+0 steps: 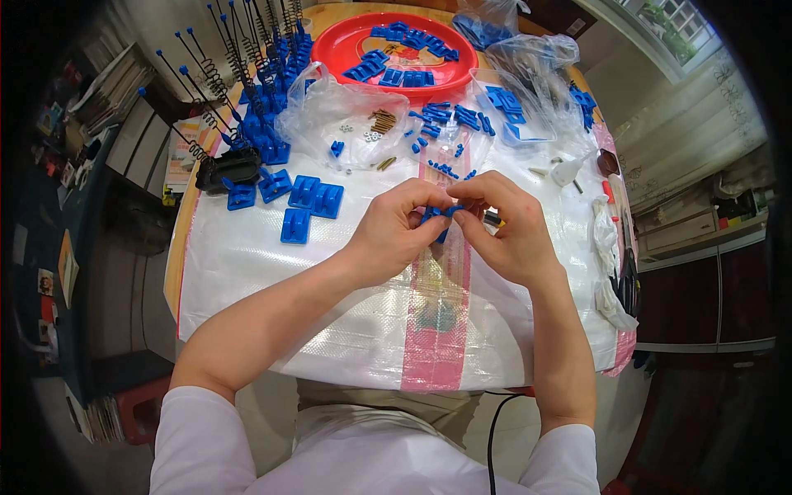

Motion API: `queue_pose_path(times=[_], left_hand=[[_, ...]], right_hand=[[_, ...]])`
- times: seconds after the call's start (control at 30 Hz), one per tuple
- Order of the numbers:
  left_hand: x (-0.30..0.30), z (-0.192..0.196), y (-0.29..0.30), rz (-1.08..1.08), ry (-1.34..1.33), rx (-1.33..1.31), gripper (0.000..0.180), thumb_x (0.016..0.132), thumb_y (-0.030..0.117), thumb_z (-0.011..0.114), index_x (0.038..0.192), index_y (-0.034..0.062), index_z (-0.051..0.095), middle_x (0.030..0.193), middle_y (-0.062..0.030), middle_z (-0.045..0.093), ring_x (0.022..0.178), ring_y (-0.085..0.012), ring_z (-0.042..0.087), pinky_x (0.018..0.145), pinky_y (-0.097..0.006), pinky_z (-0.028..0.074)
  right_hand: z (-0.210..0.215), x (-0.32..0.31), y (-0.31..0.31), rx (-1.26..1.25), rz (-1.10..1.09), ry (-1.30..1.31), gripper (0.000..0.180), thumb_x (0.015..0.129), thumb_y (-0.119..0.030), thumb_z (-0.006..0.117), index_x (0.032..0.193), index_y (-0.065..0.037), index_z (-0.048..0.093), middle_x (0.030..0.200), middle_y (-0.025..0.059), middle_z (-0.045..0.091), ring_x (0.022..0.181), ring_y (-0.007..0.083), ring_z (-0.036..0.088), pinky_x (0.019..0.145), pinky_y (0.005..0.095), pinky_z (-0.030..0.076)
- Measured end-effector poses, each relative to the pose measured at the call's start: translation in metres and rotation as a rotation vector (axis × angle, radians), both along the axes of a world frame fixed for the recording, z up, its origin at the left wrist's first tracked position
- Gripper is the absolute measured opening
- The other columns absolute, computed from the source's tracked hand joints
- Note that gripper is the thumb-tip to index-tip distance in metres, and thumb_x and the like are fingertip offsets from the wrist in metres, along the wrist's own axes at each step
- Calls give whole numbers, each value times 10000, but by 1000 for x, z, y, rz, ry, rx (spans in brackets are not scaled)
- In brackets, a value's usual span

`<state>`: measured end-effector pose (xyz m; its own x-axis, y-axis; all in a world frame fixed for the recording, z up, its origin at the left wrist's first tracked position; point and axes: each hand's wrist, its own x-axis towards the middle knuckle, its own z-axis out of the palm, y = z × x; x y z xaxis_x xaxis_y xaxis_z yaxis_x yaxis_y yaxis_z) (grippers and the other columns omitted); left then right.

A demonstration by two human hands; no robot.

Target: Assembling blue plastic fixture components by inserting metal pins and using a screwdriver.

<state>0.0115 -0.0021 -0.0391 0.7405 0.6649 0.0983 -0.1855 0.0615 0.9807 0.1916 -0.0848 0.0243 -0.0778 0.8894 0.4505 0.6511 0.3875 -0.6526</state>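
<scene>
My left hand (388, 227) and my right hand (511, 235) meet over the middle of the table, fingers pinched together. Between the fingertips is a small blue plastic part (431, 214), gripped from both sides and largely covered by the fingers. A yellow-and-black object (493, 219) shows partly behind my right fingers. Beyond my hands lie small blue pegs (444, 170) and larger blue pieces (436, 115). Left of my left hand sit several blue base pieces (316, 196) with raised curved brackets. Brass-coloured pins (383, 122) and metal nuts (373, 137) rest on a clear plastic bag (322, 107).
A red basin (326, 62) with blue parts stands at the back. Blue assemblies with upright springs (216, 78) crowd the back left beside a black tray (227, 172). Plastic bags (536, 62), a white bottle (568, 171) and tools (629, 280) line the right. White woven sheeting (330, 330) covers the table.
</scene>
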Motion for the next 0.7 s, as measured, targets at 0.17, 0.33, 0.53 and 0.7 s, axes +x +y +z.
queue_pose_path(times=[0.17, 0.33, 0.53, 0.7], left_hand=[[1, 2, 0, -2, -4, 9, 220, 969, -71, 593, 1175, -19, 647, 1231, -52, 584, 1086, -116, 625, 928, -270, 539], [0, -1, 2, -2, 20, 29, 219, 966, -71, 594, 1173, -26, 653, 1233, -51, 582, 1083, -114, 624, 927, -268, 540], [0, 4, 1, -13, 4, -30, 209, 964, -79, 591, 1159, -37, 654, 1248, -59, 575, 1091, -121, 625, 935, -266, 545], [1, 4, 1, -15, -8, 2, 196, 963, -76, 599, 1148, -42, 656, 1256, -66, 576, 1103, -127, 621, 940, -263, 543]], right_hand=[[-5, 5, -1, -73, -18, 41, 222, 840, -4, 751, 1058, -40, 731, 965, 82, 709, 782, 175, 687, 690, 298, 549], [-12, 7, 1, -81, -12, 92, 227, 839, -18, 770, 1062, -43, 739, 982, 85, 724, 791, 178, 692, 687, 294, 545], [-13, 6, 2, -98, -11, 93, 231, 840, -15, 766, 1068, -42, 740, 984, 86, 725, 807, 179, 694, 694, 295, 544], [-15, 5, 2, -76, -3, 104, 236, 840, -7, 761, 1072, -41, 738, 985, 86, 722, 807, 175, 693, 699, 293, 547]])
